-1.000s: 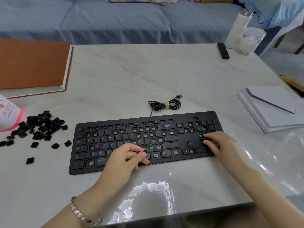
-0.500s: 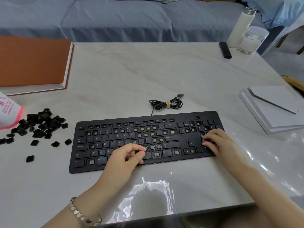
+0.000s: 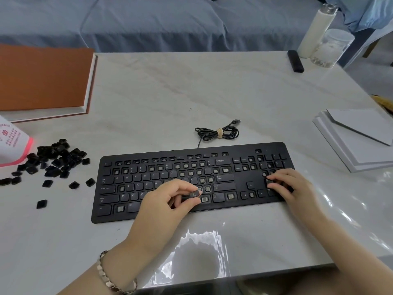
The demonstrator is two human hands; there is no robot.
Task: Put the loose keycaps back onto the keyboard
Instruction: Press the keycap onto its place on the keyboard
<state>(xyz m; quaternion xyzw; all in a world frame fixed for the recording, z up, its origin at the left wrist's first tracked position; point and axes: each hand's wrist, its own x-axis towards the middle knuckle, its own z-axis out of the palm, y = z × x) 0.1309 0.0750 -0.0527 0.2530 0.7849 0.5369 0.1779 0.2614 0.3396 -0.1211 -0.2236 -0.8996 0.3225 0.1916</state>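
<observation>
Loose keycaps (image 3: 51,160): small square black plastic pieces, heaped on the glossy marbled table (image 3: 191,92), left of the keyboard
Keyboard (image 3: 191,182): flat, matte black, many bare sockets
Left hand (image 3: 168,201): pinches one keycap (image 3: 195,194) over the lower rows
Right hand (image 3: 291,188): bent fingers on the number pad; whether it grips anything I cannot tell

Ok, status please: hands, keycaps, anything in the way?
Left hand pinches one keycap over keyboard, lower rows. Right hand rests on its right end. Loose keycaps piled left of keyboard; many sockets bare. Nothing in the way.
</observation>
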